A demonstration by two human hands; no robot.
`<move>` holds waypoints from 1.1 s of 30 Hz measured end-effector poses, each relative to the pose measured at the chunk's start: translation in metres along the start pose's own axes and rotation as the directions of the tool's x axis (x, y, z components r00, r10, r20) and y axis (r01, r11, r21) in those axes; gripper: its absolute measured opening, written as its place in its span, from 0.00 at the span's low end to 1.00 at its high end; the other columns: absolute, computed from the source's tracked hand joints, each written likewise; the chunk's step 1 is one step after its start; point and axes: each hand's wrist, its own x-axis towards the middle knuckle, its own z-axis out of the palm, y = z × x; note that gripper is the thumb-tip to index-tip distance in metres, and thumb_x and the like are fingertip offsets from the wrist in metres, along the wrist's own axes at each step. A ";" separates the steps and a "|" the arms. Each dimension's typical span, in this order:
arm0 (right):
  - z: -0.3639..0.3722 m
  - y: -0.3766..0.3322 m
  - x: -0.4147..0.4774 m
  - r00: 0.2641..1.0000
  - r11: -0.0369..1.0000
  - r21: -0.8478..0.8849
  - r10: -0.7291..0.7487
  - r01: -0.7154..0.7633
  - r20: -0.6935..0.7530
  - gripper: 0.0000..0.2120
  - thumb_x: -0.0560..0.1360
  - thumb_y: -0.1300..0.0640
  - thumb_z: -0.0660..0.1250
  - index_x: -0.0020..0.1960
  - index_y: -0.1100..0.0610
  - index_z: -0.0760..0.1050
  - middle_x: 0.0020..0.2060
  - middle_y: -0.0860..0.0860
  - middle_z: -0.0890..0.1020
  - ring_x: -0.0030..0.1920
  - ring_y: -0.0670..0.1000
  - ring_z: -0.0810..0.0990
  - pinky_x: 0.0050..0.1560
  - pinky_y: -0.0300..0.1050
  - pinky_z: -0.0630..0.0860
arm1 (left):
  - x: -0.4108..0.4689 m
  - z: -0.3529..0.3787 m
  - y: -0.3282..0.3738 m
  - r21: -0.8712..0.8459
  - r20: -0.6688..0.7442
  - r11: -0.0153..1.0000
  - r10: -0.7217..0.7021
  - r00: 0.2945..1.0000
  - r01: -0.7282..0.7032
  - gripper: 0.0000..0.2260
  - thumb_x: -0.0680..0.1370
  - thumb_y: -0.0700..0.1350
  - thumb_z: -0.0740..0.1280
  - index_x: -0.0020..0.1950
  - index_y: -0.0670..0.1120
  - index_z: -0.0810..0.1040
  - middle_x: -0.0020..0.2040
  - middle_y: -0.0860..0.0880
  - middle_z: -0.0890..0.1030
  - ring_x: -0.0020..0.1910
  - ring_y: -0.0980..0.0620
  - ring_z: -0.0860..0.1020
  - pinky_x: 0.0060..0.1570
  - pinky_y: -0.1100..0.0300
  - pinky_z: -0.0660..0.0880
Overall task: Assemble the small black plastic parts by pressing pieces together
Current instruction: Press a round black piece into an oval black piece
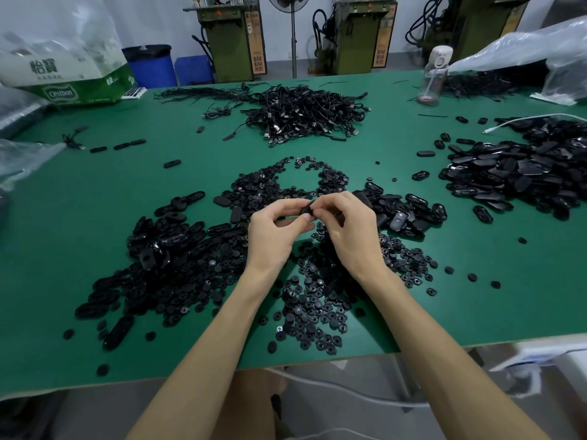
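Above the worktop (476,281), small black part (306,211) sits pinched between left hand (273,231) and right hand (347,228), equally near both, long axis hidden.

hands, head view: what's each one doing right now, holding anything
Left hand: fingers curled, pinching a small black part.
Right hand: fingers curled, pinching the same small black part from the other side.

I get even, fairly bright overhead light w/ a cool cast. The bench (79,223) reads flat green, w/ only soft shadows beside the forearms (203,360). Sheen on the black shells (508,173), glare on the plastic bag (521,49) top right. Strong wide-angle bowing at the edges. Corners look soft, maybe slight motion blur.
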 end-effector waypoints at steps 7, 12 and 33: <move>0.000 0.000 -0.001 0.999 1.000 0.008 0.005 -0.004 -0.051 0.04 0.78 0.65 0.72 0.51 0.59 0.84 0.47 0.50 0.81 0.48 0.46 0.78 0.51 0.31 0.72 | -0.002 0.003 0.000 -0.026 0.001 0.999 -0.030 1.000 0.030 0.10 0.77 0.32 0.73 0.58 0.37 0.84 0.49 0.42 0.87 0.49 0.47 0.87 0.52 0.55 0.84; 0.000 0.000 -0.003 0.998 1.000 0.021 0.003 -0.002 -0.056 0.04 0.77 0.64 0.73 0.50 0.57 0.82 0.45 0.49 0.82 0.46 0.45 0.79 0.49 0.34 0.75 | -0.002 0.002 0.001 -0.043 -0.014 0.999 -0.026 1.000 0.026 0.10 0.77 0.31 0.72 0.58 0.37 0.84 0.50 0.43 0.87 0.50 0.48 0.87 0.51 0.59 0.83; 0.004 -0.008 -0.007 0.990 0.989 -0.051 -0.136 0.137 0.018 0.15 0.82 0.62 0.66 0.67 0.56 0.80 0.51 0.50 0.80 0.50 0.49 0.80 0.50 0.51 0.80 | 0.000 -0.001 -0.001 -0.083 -0.146 0.996 -0.033 0.989 0.021 0.05 0.79 0.33 0.71 0.54 0.39 0.82 0.46 0.45 0.87 0.46 0.47 0.87 0.49 0.59 0.83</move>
